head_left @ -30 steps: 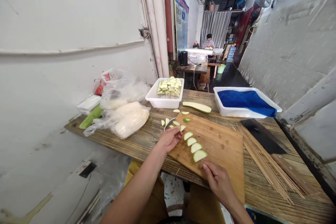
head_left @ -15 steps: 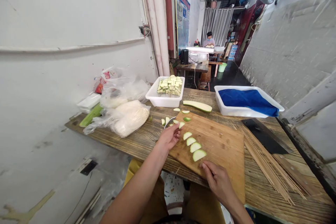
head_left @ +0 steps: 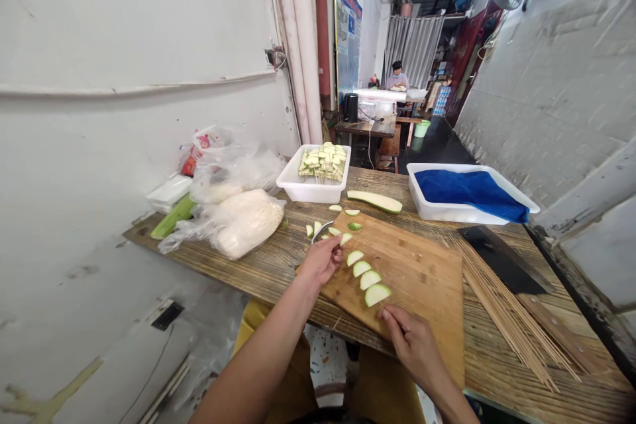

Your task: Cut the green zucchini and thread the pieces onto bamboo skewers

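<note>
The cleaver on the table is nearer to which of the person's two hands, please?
Right. The right hand sits left of the cleaver, over the near part of the chopping board; the left hand is farther off, at the board's left edge.

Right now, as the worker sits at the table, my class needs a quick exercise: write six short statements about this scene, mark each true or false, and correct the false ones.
1. The right hand grips a stick beside the nearest slice. True.
2. The cleaver lies on the board. False: it lies to the right of the board.
3. The courgette half lies beyond the board. True.
4. The cloth is green. False: it is blue.
5. The loose sticks lie to the right of the board. True.
6. The left hand holds the cloth. False: its fingertips are at a small slice, and the cloth lies in a white tray.
</note>
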Motion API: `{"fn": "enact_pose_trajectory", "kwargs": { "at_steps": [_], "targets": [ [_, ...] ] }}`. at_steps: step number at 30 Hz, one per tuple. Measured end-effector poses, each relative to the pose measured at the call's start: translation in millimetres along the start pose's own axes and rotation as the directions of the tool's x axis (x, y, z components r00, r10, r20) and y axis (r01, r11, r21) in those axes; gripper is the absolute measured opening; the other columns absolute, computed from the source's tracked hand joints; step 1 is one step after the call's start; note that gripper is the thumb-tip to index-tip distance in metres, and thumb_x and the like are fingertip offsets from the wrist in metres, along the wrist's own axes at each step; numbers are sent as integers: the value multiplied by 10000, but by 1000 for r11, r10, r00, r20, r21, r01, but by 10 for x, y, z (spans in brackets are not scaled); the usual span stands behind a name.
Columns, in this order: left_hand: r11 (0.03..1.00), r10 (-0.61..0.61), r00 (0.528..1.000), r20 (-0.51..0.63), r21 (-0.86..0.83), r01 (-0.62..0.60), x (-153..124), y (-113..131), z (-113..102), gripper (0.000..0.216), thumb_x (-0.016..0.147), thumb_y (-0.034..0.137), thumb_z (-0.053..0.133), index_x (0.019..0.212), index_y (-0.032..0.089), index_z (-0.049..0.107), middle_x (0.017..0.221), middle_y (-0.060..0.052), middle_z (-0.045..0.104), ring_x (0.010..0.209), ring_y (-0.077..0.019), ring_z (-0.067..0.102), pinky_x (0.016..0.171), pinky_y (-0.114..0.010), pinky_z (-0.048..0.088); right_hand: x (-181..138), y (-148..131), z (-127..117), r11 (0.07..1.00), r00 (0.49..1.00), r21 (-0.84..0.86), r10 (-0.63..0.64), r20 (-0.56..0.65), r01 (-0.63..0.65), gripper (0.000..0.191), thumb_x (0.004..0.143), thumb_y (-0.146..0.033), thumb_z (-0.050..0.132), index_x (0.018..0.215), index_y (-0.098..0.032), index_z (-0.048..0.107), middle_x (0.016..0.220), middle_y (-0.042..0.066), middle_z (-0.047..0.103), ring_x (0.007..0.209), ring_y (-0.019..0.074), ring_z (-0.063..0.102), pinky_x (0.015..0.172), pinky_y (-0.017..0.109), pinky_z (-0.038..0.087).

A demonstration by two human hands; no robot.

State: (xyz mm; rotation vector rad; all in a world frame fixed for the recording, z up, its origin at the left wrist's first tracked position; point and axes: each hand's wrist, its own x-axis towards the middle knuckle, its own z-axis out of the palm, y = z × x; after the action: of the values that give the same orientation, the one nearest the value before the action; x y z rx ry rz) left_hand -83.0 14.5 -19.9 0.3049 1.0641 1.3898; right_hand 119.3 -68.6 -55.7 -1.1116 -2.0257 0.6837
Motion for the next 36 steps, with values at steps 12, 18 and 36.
{"fn": "enact_pose_trajectory", "kwargs": {
  "at_steps": [12,18,36],
  "targets": [
    [999,32,999,-8,43,-31,19,-15,16,160,681,149,659,609,93,527,500,3,529,378,-10,398,329,-95,271,-1,12,3,1000,999,1,23,27,-23,279,903,-273,378,753,-172,591,614,14,612,546,133,573,547,206,392],
    [997,45,999,-5,65,-45,20,-10,20,195,645,172,697,606,101,520,495,11,520,377,-8,389,330,-98,261,3,2,-7,1000,999,-8,24,34,-24,294,904,-278,370,747,-173,595,601,16,614,538,136,573,544,209,394],
    [990,85,996,-7,113,-84,23,-2,7,230,599,225,731,610,102,536,480,25,504,376,-5,370,336,-107,246,1,-17,-27,999,999,0,39,27,-39,330,911,-314,358,736,-169,596,604,23,612,548,140,576,544,211,400]
  ]
}}
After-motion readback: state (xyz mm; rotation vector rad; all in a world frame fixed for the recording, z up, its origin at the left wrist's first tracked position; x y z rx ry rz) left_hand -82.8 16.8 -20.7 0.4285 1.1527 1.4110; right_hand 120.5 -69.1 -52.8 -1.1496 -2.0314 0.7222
